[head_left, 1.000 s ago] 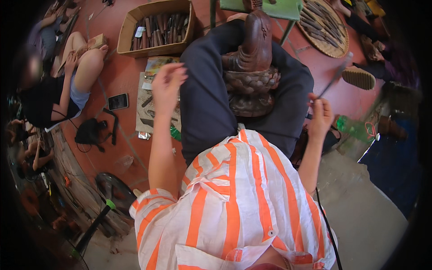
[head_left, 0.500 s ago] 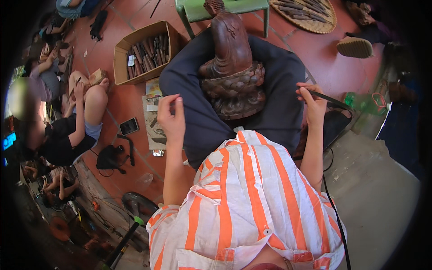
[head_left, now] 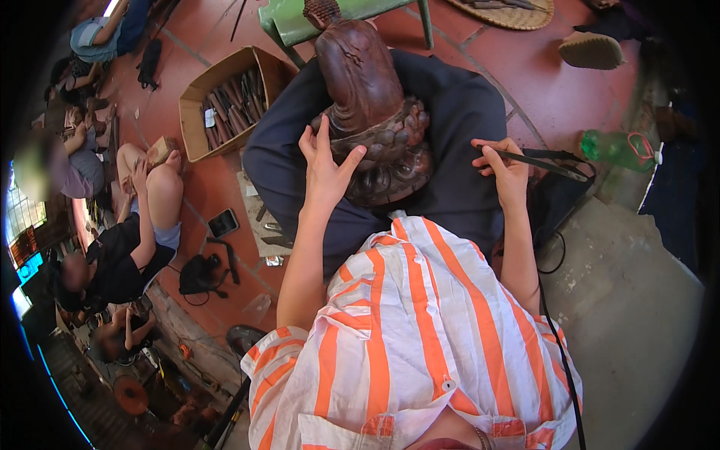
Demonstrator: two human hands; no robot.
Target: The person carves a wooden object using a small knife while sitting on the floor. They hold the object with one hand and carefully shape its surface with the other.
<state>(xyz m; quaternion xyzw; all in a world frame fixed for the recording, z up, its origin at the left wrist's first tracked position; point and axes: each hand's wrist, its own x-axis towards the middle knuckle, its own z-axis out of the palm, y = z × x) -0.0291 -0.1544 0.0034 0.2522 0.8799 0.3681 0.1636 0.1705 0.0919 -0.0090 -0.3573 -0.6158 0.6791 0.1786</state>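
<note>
Statue, progress: dark brown carved figure (head_left: pixel 358 71) has head curls, robe folds and a petalled base (head_left: pixel 382 169) all formed; shaping looks well advanced, in my judgement.
Statue, left over: no plainly uncut part on the side in view; far side hidden. Cannot tell how much work remains.
Work at this moment: slim dark tool (head_left: pixel 553 165) is off the wood; no cut being made.
Statue, place: between the person's trousered legs (head_left: pixel 469 105), leaning slightly left, head end by the green stool (head_left: pixel 352 16).
Left hand: (head_left: pixel 328 166) thumb and fingers spread, nothing held. Thumb overlaps the base's near left side in view, forefinger just beside it; contact cannot be told.
Right hand: (head_left: pixel 508 169) thumb and fingers pinched on the slim tool, over the right leg, apart from the statue. Base lies to the left of these fingertips.
Tool, lie: short end pokes left past the fingertips, long end runs right, away from the wood.
Nearby: cardboard box (head_left: pixel 196 135) of handled tools (head_left: pixel 238 109) to the left; woven tray (head_left: pixel 519 21) with more, upper right.
</note>
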